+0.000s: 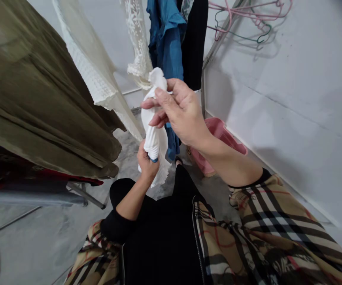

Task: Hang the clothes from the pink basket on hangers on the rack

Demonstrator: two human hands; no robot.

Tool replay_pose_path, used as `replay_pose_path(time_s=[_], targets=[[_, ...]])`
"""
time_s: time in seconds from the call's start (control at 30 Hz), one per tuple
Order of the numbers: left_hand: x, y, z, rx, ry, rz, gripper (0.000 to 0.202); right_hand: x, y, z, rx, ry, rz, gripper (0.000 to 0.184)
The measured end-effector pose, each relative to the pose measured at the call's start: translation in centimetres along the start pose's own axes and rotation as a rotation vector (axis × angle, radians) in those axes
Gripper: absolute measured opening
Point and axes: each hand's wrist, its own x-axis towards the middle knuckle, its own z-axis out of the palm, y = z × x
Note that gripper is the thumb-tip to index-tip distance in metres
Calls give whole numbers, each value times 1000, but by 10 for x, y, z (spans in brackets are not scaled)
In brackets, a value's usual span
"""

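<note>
A white ribbed garment (155, 130), twisted into a roll, hangs upright between my two hands in front of my chest. My right hand (180, 111) pinches its upper end with thumb and fingers closed. Lower down, my left hand (146, 163) is closed around its bottom end, where a small blue bit shows by the fingers. I wear a plaid coat over black clothes.
An olive garment (37, 103) hangs at left beside white lace pieces (99, 75), with blue (166, 43) and black clothes on the rack behind. A pink basket (221, 138) sits on the floor by the white wall. Pink and green hangers (244, 19) hang top right.
</note>
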Motion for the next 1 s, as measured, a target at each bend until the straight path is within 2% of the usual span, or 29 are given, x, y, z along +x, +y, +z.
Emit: replay_pose_path(time_s=[0.07,0.17,0.27,0.33,0.43,0.47,0.53,0.67,0.77,0.83,0.9,1.0], targets=[[11,5,-16,-31,-69,-4,22,2,8,-12,-13,53,-10,37],[29,14,-36,-75,-123,-39,21,3,25,-31,-84,130,9,36],[43,28,-44,-148,-245,-99,23,-3,40,-41,-203,100,-9,45],[48,39,-44,-202,-385,-160,22,-11,46,-39,-275,-21,-51,55],[50,52,-42,-285,-624,-242,20,-25,50,-30,-413,-344,-78,65],[50,54,-41,-318,-667,-264,19,-29,51,-28,-450,-439,-74,63],[49,55,-41,-383,-654,-312,19,-32,53,-25,-462,-524,-66,56],[48,45,-44,-469,-505,-386,19,-34,54,-29,-381,-467,-90,33],[43,30,-48,-472,-555,-373,27,-35,47,-32,-417,-397,-111,21],[35,15,-49,-336,-640,-329,32,-36,40,-34,-431,-323,-124,20],[26,-4,-49,-94,-701,-279,25,-37,34,-36,-425,-237,-127,21],[17,-30,-51,176,-689,-253,16,-37,27,-44,-426,-108,-116,24]])
